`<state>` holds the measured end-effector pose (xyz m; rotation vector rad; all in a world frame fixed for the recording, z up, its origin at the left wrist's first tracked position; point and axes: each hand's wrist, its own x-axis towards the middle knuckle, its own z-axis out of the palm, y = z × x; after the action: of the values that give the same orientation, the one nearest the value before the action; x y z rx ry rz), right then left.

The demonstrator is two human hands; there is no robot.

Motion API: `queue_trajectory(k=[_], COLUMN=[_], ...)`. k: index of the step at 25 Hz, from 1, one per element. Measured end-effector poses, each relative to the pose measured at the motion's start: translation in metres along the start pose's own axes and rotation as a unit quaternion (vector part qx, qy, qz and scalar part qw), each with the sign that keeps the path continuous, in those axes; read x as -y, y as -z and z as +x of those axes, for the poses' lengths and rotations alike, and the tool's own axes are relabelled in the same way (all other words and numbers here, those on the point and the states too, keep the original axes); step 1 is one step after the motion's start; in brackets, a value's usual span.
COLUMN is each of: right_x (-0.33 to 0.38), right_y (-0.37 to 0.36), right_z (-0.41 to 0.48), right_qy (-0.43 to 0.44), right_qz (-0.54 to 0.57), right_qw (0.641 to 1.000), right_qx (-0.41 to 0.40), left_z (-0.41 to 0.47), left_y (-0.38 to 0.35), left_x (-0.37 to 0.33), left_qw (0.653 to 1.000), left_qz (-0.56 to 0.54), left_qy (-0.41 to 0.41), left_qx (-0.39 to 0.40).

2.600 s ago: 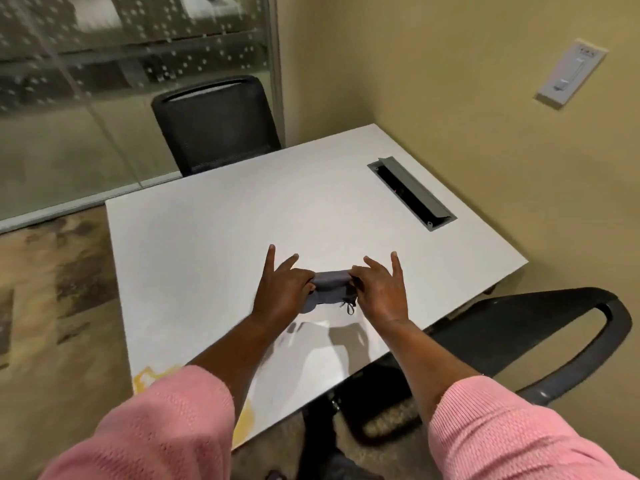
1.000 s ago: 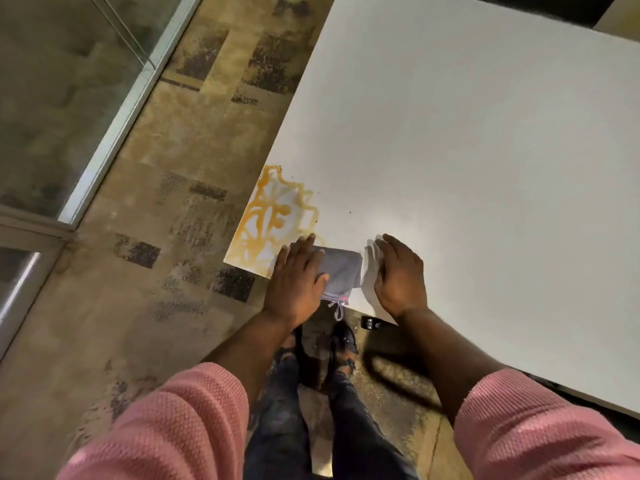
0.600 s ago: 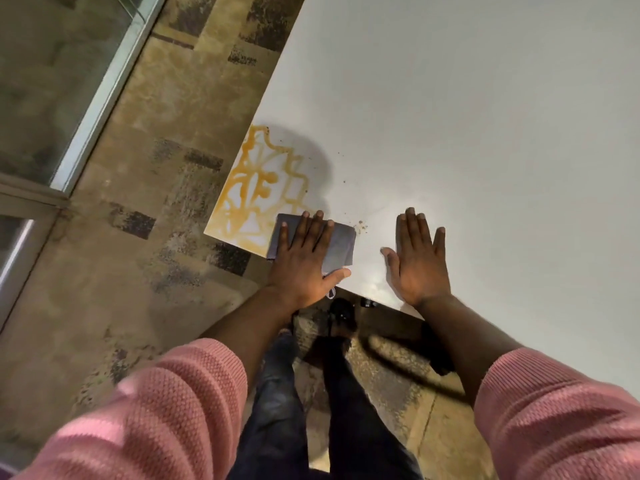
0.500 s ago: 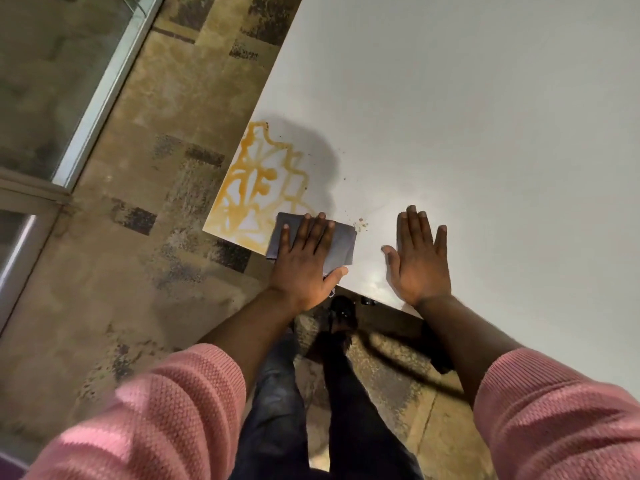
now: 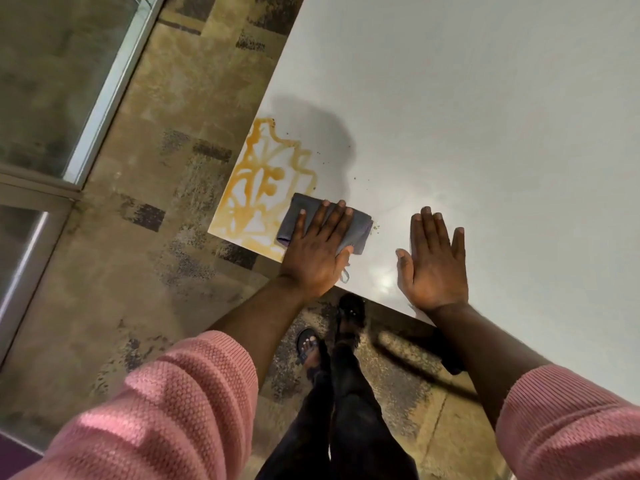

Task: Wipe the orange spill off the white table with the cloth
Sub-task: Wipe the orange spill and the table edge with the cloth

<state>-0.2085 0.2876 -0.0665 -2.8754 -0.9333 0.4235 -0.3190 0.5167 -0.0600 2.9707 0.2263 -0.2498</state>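
An orange spill (image 5: 263, 192) covers the near left corner of the white table (image 5: 485, 133), drawn out in streaks and loops. A folded grey cloth (image 5: 298, 216) lies flat at the spill's right edge. My left hand (image 5: 318, 251) presses down on the cloth with fingers spread, covering most of it. My right hand (image 5: 433, 261) rests flat and empty on the bare tabletop to the right, near the front edge. Small crumbs (image 5: 375, 228) dot the table beside the cloth.
Patterned brown floor (image 5: 138, 271) lies left of and below the table. A glass partition with a metal frame (image 5: 114, 81) runs along the left. My legs and sandalled feet (image 5: 332, 348) stand at the table's front edge.
Since 2.6 s ago I turned to the spill corner. My right hand let go of the cloth and lay flat; my left hand slid the cloth left to the spill's edge.
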Motion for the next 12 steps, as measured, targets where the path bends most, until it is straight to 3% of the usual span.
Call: queue_trajectory(k=[6,12], right_x=[0.000,0.000], right_y=[-0.002,-0.003], right_z=[0.000,0.002], right_qy=[0.001,0.001], right_qz=[0.013,0.009], right_qw=[1.000,1.000], right_qx=[-0.022,-0.026], left_z=[-0.046,-0.017], left_y=[-0.012,-0.004], left_x=[-0.023,-0.029], left_qw=[1.000,1.000], left_qz=[-0.022,-0.023], left_qy=[0.016,-0.013], left_qx=[-0.007,0.007])
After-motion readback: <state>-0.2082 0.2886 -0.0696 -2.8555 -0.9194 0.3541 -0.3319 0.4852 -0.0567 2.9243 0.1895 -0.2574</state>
